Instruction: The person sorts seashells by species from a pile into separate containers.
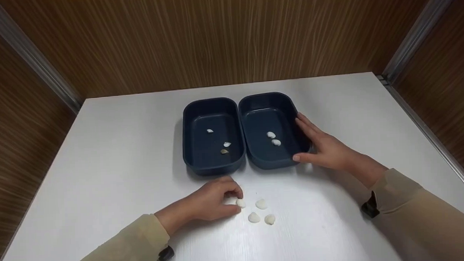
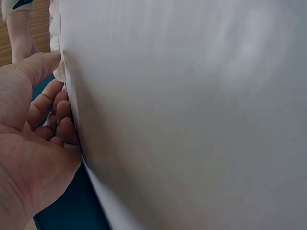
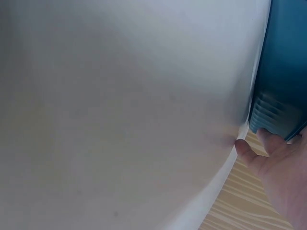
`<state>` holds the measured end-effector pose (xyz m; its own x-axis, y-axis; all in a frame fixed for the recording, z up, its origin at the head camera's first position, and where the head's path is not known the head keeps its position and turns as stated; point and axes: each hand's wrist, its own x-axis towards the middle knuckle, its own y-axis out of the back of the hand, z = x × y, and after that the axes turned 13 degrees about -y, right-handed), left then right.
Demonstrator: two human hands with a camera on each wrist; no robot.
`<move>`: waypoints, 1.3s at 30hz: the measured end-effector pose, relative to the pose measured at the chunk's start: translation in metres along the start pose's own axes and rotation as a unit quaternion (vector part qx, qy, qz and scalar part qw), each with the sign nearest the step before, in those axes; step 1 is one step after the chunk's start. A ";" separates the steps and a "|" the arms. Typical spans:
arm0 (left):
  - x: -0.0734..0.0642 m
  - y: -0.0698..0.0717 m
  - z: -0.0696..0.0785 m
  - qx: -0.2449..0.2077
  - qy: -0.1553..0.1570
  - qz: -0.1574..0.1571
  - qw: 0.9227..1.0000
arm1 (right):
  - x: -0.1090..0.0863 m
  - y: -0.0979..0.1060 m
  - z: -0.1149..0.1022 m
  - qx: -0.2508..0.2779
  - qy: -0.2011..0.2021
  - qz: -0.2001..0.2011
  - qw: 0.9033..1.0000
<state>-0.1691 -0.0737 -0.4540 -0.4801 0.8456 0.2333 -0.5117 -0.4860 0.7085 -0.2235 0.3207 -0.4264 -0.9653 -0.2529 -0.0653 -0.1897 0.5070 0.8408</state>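
Note:
My left hand (image 1: 215, 198) is low over the white table, thumb and index finger pinching a white seashell (image 1: 240, 203). In the left wrist view, that seashell (image 2: 59, 72) shows on edge between thumb and finger. To its right lie three more pale seashells (image 1: 261, 204) on the tabletop. My right hand (image 1: 325, 148) rests against the right dark blue bin (image 1: 273, 163), fairly straight fingers along its right side and thumb at the front corner. Two white shells (image 1: 276, 143) lie in that bin. The left dark blue bin (image 1: 214, 171) holds two small white shells (image 1: 210, 131) and a brownish shell (image 1: 224, 151).
Both bins stand side by side, rims almost together, near the middle of the white table (image 1: 120, 150). Wood-grain panels (image 1: 221, 42) rise behind the table and at both sides. Metal strips (image 1: 414, 35) run along the panel corners.

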 end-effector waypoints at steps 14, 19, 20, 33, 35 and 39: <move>0.003 0.003 0.001 0.016 -0.011 -0.029 0.999 | 0.000 0.000 0.000 0.001 0.003 0.005 1.000; 0.003 0.001 0.002 0.009 -0.001 -0.021 1.000 | 0.000 0.001 0.000 -0.001 0.002 0.003 1.000; 0.003 0.001 0.002 0.007 0.001 -0.018 1.000 | 0.000 0.001 0.000 -0.002 0.003 0.004 1.000; 0.001 0.000 0.001 -0.032 0.033 0.026 0.999 | 0.000 0.001 0.000 -0.010 0.005 0.005 1.000; 0.001 0.000 0.001 -0.035 0.035 0.030 0.998 | 0.000 0.001 0.001 -0.011 0.006 0.005 1.000; 0.001 0.001 0.000 -0.038 0.033 0.038 0.998 | -0.001 0.001 0.000 -0.011 0.005 0.004 1.000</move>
<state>-0.1698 -0.0731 -0.4530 -0.5638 0.7910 0.2376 -0.5242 -0.5650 0.6371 -0.2228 0.3218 -0.4254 -0.9648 -0.2574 -0.0535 -0.1784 0.4913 0.8525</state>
